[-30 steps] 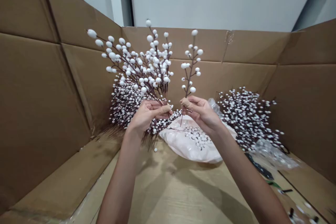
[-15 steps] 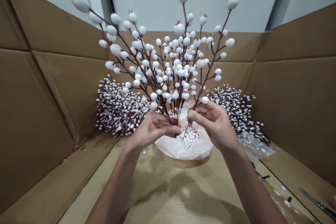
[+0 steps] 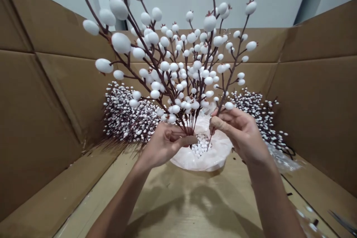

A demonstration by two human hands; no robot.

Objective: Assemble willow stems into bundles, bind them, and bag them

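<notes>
My left hand [image 3: 171, 143] is closed around the lower stems of a bunch of artificial berry branches [image 3: 167, 78], which fan upward with white berries on dark brown stems. Between the thumb and fingers of my right hand [image 3: 237, 128] is a single berry branch [image 3: 230, 72], held upright just right of the bunch, its bare stem end pointing down. Both hands are above a bowl [image 3: 200, 163] lined with pale plastic. Loose white berries [image 3: 201, 148] lie inside it.
Cardboard walls [image 3: 41, 93] enclose the table [image 3: 173, 200] at left, back and right. Piles of berry branches lie at back left [image 3: 128, 115] and back right [image 3: 256, 115]. Clear plastic wrap [image 3: 284, 158] lies at right. Scissors [image 3: 343, 223] rest near the right front edge.
My right hand has moved right with its branch, slightly farther from the bunch. The bunch in my left hand has tilted and come closer to the camera, and the view has shifted slightly.
</notes>
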